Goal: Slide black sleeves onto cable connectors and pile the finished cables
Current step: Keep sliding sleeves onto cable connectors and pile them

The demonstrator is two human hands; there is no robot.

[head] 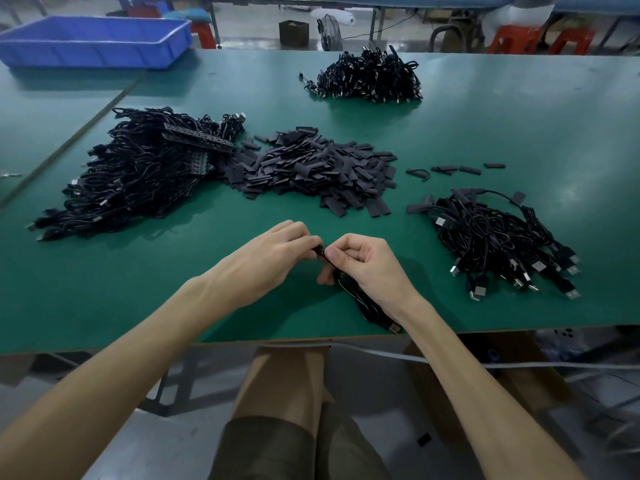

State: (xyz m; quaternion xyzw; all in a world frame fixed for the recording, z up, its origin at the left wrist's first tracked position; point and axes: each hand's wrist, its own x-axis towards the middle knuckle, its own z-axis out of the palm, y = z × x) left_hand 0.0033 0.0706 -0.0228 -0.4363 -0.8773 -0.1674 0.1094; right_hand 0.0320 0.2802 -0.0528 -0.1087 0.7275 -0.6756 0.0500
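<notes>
Green bench [104, 289], lower centre of frame: left hand [277, 251] and right hand [367, 268] both pinching the end of one black cable [367, 311], rest trailing under right palm. Loose sleeves [311, 168] heaped mid-frame, between left cable pile [138, 174] and right cable pile [502, 244].

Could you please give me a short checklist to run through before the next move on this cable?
1. Left hand pinches the end of the coiled black cable: ok.
2. Right hand grips that cable near the same end: ok.
3. Whether a sleeve sits fully on the connector: cannot tell, the hands hide it.
4. Heap of flat black sleeves lies just beyond the hands: ok.
5. Right-side pile of black cables with silver plugs has bare green table beside it for dropping: ok.
</notes>
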